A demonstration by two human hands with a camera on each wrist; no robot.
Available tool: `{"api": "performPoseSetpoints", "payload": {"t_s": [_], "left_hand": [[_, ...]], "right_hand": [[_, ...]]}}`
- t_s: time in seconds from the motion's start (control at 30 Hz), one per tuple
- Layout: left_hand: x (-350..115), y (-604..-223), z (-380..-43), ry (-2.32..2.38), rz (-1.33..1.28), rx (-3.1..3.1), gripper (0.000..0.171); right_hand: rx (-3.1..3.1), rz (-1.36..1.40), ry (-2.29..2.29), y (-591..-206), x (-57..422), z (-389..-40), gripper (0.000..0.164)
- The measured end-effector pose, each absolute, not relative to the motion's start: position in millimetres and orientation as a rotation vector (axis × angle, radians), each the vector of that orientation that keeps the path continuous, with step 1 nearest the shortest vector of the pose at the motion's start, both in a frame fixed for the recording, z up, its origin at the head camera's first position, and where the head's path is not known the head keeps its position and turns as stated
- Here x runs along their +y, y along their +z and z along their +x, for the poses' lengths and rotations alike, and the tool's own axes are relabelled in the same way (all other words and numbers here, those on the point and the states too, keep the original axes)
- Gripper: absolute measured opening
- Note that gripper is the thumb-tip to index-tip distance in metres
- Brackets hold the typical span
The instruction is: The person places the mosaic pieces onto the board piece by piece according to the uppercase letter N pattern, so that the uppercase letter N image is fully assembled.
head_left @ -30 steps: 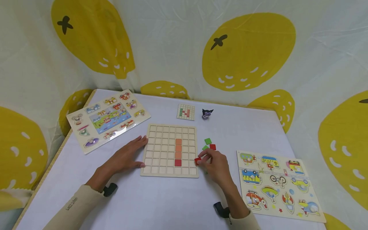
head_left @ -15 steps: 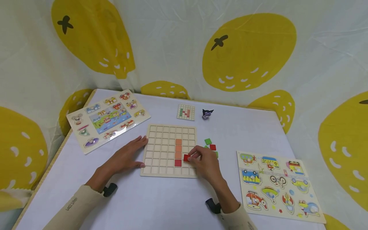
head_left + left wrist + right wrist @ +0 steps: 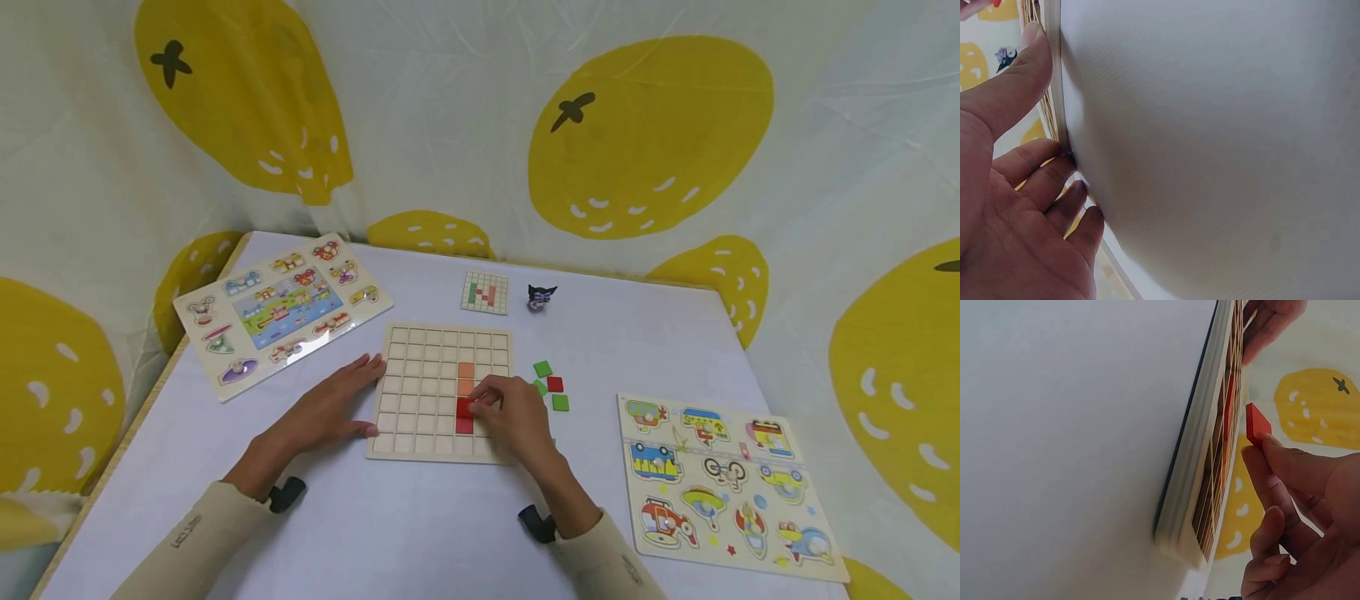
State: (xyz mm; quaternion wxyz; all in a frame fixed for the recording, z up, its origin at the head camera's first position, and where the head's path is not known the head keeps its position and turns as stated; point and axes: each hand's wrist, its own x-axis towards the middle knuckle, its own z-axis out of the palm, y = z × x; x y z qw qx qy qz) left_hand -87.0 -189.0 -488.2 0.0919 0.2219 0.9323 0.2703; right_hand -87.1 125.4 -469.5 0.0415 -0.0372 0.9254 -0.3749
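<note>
My right hand (image 3: 517, 417) pinches a red square tile (image 3: 1258, 425) between thumb and fingertip, just above the wooden grid board (image 3: 420, 457). In the head view that tile overlaps the column of set tiles, over the cell above the seated red tile (image 3: 465, 426). Two orange tiles (image 3: 466, 378) show higher in the same column. My left hand (image 3: 322, 412) lies at the board's left edge, fingers extended, fingertips and thumb touching the frame. The left wrist view shows its thumb (image 3: 1029, 69) along the board's side.
Right of the board lie loose green tiles (image 3: 560, 402) and a red tile (image 3: 555, 384). Behind it are a small pattern card (image 3: 484, 293) and a dark figurine (image 3: 540, 297). Picture puzzle boards stand at left (image 3: 285, 308) and right (image 3: 720, 492).
My right hand has carried the red tile leftward from the board's right edge to over the tile column. The left hand has stayed in place.
</note>
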Motion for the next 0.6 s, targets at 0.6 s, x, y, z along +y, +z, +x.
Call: {"api": "performPoseSetpoints", "payload": {"t_s": [0.6], "left_hand": [[-189.1,-489.6,-87.6,0.797,0.676,2.778,0.103]], "right_hand": [[2.839,-0.15,-1.018,-473.1,97.3,-98.1,0.008]]}}
